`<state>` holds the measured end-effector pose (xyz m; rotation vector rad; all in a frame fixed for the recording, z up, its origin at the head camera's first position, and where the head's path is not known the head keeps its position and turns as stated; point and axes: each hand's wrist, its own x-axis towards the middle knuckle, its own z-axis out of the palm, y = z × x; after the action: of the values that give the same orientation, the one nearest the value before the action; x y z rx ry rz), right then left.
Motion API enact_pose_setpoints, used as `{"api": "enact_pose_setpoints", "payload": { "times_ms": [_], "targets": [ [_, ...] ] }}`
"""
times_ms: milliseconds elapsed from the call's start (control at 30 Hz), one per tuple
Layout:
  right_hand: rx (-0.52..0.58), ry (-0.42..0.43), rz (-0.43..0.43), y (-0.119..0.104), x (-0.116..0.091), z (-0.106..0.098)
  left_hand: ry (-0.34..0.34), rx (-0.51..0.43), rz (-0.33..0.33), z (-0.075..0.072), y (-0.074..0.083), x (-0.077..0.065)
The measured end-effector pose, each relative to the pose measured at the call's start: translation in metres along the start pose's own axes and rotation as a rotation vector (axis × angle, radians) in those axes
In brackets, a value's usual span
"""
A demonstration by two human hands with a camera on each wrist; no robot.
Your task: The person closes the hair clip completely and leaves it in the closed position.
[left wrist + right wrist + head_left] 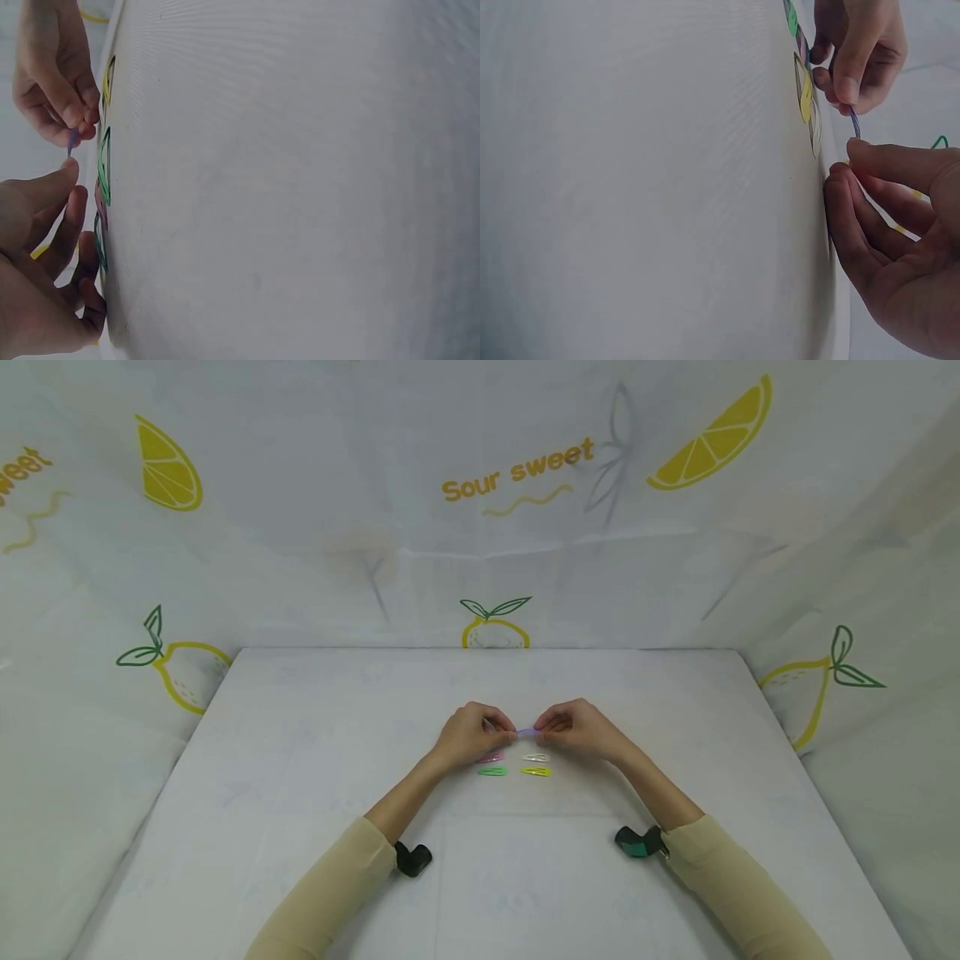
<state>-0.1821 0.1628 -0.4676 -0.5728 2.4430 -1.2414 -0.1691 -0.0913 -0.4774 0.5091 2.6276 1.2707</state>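
A purple snap hair clip (pixel 527 732) is stretched between both hands, a little above the white table. My left hand (pixel 471 735) pinches one end of it between thumb and forefinger. The other end is pinched by my right hand (pixel 585 731), as the right wrist view also shows on the clip (pixel 855 122). Just below the hands lie a pink clip (pixel 491 758), partly behind the left fingers, a green clip (pixel 492 771), a white clip (pixel 536 758) and a yellow clip (pixel 536 771). In the left wrist view a teal clip (pixel 100 244) lies beside the left fingers.
The white tabletop (pixel 315 860) stretches around the hands, its far edge meeting a hanging cloth (pixel 300 485) printed with lemons. More of this cloth hangs at both sides. Dark wrist devices (pixel 637 842) sit at the cuffs of the beige sleeves (pixel 330 885).
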Motion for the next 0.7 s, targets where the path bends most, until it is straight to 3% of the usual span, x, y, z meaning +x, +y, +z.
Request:
{"api": "enact_pose_setpoints", "payload": {
  "times_ms": [700],
  "targets": [
    [-0.049,-0.044,0.014,-0.0064,-0.0001,-0.0023,-0.025,0.074,-0.023,0.0010,0.0034,0.0025]
  ]
}}
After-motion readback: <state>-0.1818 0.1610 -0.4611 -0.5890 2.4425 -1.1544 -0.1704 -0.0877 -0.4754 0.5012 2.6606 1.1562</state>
